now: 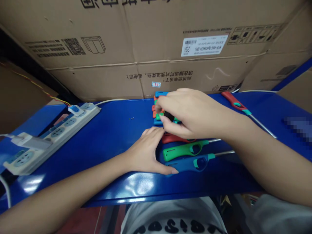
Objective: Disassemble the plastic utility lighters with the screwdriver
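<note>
Across the middle of the blue table (114,113), lighters (179,150) already lie side by side; one red lighter (234,101), far right, lies apart. The left hand (146,151) is spread at the near ones; the right hand (188,110) curls over the far ones, its grip hidden.

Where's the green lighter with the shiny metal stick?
In the head view, the green lighter lies on the blue surface, right of the left hand, between a red lighter farther back and a blue lighter nearer.
</note>
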`<move>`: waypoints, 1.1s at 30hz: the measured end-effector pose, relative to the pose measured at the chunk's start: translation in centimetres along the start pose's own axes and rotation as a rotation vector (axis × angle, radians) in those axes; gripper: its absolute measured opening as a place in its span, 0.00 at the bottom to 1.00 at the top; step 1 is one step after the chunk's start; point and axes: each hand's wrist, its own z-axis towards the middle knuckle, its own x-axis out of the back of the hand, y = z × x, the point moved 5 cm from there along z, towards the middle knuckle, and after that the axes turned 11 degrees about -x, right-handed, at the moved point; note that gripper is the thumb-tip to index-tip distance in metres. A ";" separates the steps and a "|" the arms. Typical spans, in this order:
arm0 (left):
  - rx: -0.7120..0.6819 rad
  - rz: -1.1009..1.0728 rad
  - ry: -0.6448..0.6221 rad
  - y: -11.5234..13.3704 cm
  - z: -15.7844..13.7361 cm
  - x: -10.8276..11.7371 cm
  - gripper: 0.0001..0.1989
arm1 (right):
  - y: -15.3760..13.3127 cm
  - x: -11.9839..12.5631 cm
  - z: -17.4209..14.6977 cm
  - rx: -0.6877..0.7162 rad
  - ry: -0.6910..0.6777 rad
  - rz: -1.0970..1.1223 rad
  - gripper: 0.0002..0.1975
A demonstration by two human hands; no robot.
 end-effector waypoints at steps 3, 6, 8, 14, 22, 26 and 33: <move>0.012 -0.008 -0.006 -0.1 0.0 -0.2 0.48 | 0.0 -0.1 0.0 0.008 -0.002 0.033 0.17; -0.031 -0.017 0.011 -0.3 0.0 -0.2 0.45 | 0.0 -0.1 0.1 -0.004 -0.002 0.012 0.18; -0.050 -0.025 0.016 -0.4 0.1 -0.3 0.43 | -0.1 -0.1 0.1 -0.005 0.004 -0.010 0.18; -0.059 -0.011 0.021 -0.9 0.1 -0.2 0.43 | -0.1 0.2 0.2 -0.049 0.006 -0.009 0.17; -0.093 -0.014 0.020 -0.7 0.1 -0.2 0.42 | 0.1 0.0 0.1 -0.059 -0.028 0.038 0.18; -0.101 -0.003 0.013 -0.7 0.0 -0.2 0.41 | 0.0 -0.1 0.1 -0.042 -0.050 0.048 0.16; -0.117 0.008 0.016 -0.6 -0.1 -0.3 0.40 | -0.1 0.1 0.0 -0.028 -0.054 0.052 0.17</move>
